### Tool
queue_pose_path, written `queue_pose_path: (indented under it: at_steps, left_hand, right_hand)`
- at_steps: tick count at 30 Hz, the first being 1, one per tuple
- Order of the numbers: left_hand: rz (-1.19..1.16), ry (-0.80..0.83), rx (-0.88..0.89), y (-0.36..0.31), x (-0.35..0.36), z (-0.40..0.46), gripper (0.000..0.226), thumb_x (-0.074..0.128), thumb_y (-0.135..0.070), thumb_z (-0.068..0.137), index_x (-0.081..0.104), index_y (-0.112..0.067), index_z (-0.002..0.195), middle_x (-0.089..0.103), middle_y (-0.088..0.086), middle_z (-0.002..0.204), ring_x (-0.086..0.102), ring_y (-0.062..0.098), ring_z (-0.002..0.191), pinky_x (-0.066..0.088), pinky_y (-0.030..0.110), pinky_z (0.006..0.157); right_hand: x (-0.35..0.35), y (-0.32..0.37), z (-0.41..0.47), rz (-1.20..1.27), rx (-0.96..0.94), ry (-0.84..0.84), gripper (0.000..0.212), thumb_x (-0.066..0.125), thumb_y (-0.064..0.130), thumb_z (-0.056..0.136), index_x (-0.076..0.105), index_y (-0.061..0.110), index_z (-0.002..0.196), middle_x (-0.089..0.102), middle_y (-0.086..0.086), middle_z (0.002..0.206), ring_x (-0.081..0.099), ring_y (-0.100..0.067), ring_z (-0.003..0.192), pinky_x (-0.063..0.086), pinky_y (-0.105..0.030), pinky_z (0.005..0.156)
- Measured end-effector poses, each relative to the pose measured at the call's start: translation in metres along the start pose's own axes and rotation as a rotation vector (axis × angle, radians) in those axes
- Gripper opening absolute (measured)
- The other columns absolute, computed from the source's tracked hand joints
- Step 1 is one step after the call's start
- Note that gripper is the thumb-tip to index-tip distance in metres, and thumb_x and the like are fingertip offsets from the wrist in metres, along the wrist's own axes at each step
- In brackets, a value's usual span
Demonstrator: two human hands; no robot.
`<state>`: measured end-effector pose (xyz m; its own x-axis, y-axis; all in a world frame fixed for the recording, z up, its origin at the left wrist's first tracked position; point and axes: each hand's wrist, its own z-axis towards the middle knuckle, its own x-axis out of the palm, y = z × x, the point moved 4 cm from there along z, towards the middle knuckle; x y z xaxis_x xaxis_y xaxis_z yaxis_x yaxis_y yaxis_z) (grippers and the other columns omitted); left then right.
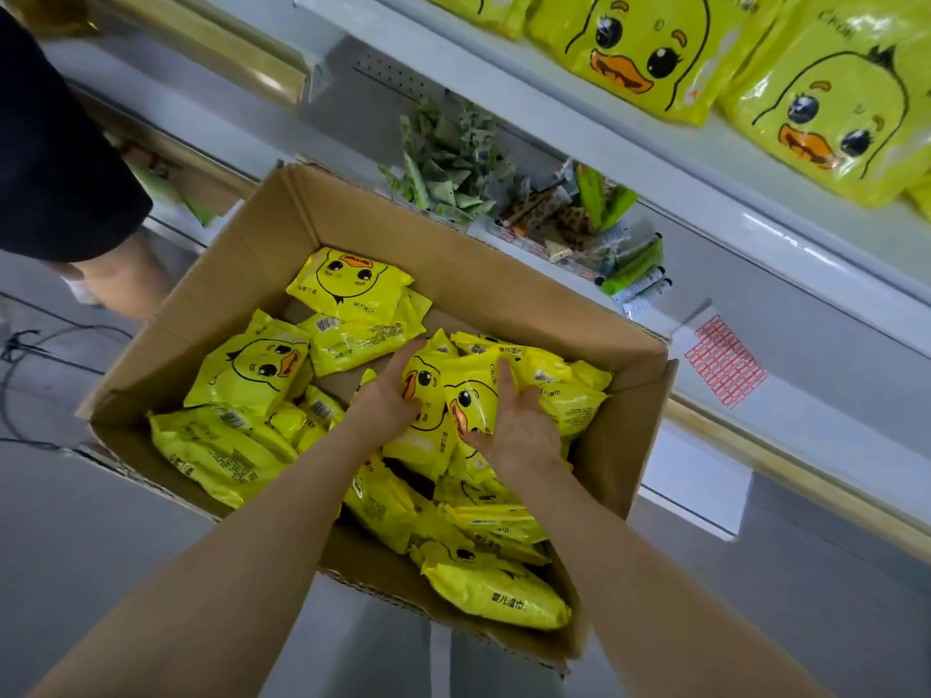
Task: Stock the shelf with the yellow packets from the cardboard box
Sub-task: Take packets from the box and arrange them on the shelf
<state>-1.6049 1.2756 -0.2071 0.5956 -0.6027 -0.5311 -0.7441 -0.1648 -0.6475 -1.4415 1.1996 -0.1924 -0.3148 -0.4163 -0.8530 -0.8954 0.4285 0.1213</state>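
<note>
An open cardboard box (282, 274) sits on the floor, holding several yellow packets with a duck face. Both my hands are down inside it. My left hand (388, 390) grips the left side of an upright yellow packet (420, 395). My right hand (519, 425) curls round a second upright yellow packet (473, 400), thumb on its front. The two packets stand pressed together between my hands. More of the same packets (650, 57) lie on the white upper shelf (579, 118) at the top right.
A lower shelf holds green sachets (453, 163), giraffe-print packs (554, 219) and green tubes (635, 274). A sheet of red price labels (723, 360) lies on the shelf edge. A person in dark shorts (55, 158) stands at the left. A black cable (20, 345) runs over the floor.
</note>
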Motion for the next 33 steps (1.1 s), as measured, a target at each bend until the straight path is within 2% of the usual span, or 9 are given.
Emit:
queue_pose_path:
  at_steps: [4,6,11,16,20,25,29,31,33]
  left_hand:
    - [0.030,0.072,-0.073,0.000,-0.003,-0.001,0.058,0.061,-0.017,0.085,0.041,-0.036,0.136,0.059,0.006,0.106,0.058,0.026,0.091,0.045,0.029,0.079]
    - [0.176,0.105,-0.065,-0.002,0.000,0.000,0.047,0.064,-0.030,0.086,0.049,-0.031,0.130,0.060,0.007,0.118,0.059,0.026,0.103,0.046,0.031,0.087]
    - [0.429,0.093,0.028,0.001,0.016,0.002,0.058,0.077,-0.027,0.072,0.049,-0.033,0.123,0.023,0.013,0.144,0.028,0.035,0.135,0.038,0.040,0.105]
    - [0.570,0.126,0.054,0.001,0.021,0.000,0.074,0.080,-0.040,0.068,0.034,-0.038,0.126,0.038,0.011,0.127,0.042,0.037,0.116,0.045,0.041,0.091]
    - [0.571,0.136,0.067,-0.004,0.009,-0.002,0.050,0.069,-0.047,0.079,0.042,-0.032,0.119,0.058,0.004,0.100,0.056,0.028,0.104,0.042,0.032,0.081]
    - [0.361,0.140,0.069,-0.014,-0.015,-0.008,0.030,0.069,-0.027,0.082,0.058,-0.035,0.109,0.059,0.001,0.117,0.058,0.019,0.096,0.044,0.028,0.079]
    - [0.211,0.150,0.035,-0.021,-0.030,-0.024,0.042,0.069,-0.015,0.082,0.063,-0.035,0.118,0.053,0.000,0.130,0.058,0.018,0.098,0.048,0.029,0.083]
    - [0.051,0.090,0.003,-0.024,-0.038,-0.035,0.048,0.069,-0.006,0.079,0.066,-0.033,0.118,0.055,0.001,0.132,0.059,0.018,0.084,0.051,0.033,0.081]
    - [-0.082,0.025,-0.003,-0.027,-0.044,-0.045,0.051,0.069,-0.001,0.077,0.067,-0.033,0.116,0.053,-0.002,0.138,0.061,0.020,0.088,0.053,0.035,0.085]
  right_hand:
    - [-0.019,0.002,0.007,-0.016,-0.151,-0.166,0.094,0.067,0.013,0.087,0.007,0.042,0.152,0.051,-0.011,0.117,0.058,-0.032,0.101,0.045,-0.038,0.069]
    - [-0.035,-0.001,0.012,-0.081,-0.252,-0.246,0.088,0.062,0.001,0.085,0.020,0.042,0.151,0.055,-0.010,0.112,0.053,-0.032,0.103,0.044,-0.039,0.070]
    - [-0.042,-0.018,0.015,-0.145,-0.293,-0.174,0.084,0.070,0.017,0.086,0.022,0.046,0.149,0.041,-0.005,0.136,0.048,-0.031,0.114,0.051,-0.043,0.084]
    - [-0.014,-0.027,-0.001,-0.016,-0.215,-0.152,0.084,0.065,0.019,0.091,0.012,0.051,0.148,0.032,-0.009,0.140,0.057,-0.031,0.106,0.055,-0.043,0.079]
    - [-0.010,-0.032,-0.003,0.173,-0.147,-0.156,0.072,0.064,0.022,0.092,0.026,0.050,0.146,0.047,-0.014,0.129,0.060,-0.033,0.104,0.051,-0.041,0.083]
    - [-0.028,-0.042,-0.010,0.525,-0.079,-0.204,0.047,0.067,0.014,0.089,0.059,0.037,0.130,0.062,-0.002,0.128,0.055,-0.022,0.119,0.045,-0.034,0.095]
    - [-0.050,-0.047,-0.018,0.620,-0.046,-0.174,0.025,0.070,0.019,0.087,0.073,0.038,0.103,0.070,0.007,0.106,0.062,-0.015,0.077,0.043,-0.025,0.073]
    - [-0.063,-0.050,-0.023,0.602,-0.061,-0.195,0.019,0.068,0.019,0.088,0.074,0.037,0.093,0.071,0.008,0.105,0.062,-0.016,0.083,0.046,-0.029,0.075]
    - [-0.077,-0.052,-0.029,0.587,-0.090,-0.224,0.021,0.067,0.018,0.088,0.074,0.037,0.090,0.071,0.011,0.107,0.063,-0.015,0.087,0.048,-0.031,0.081]
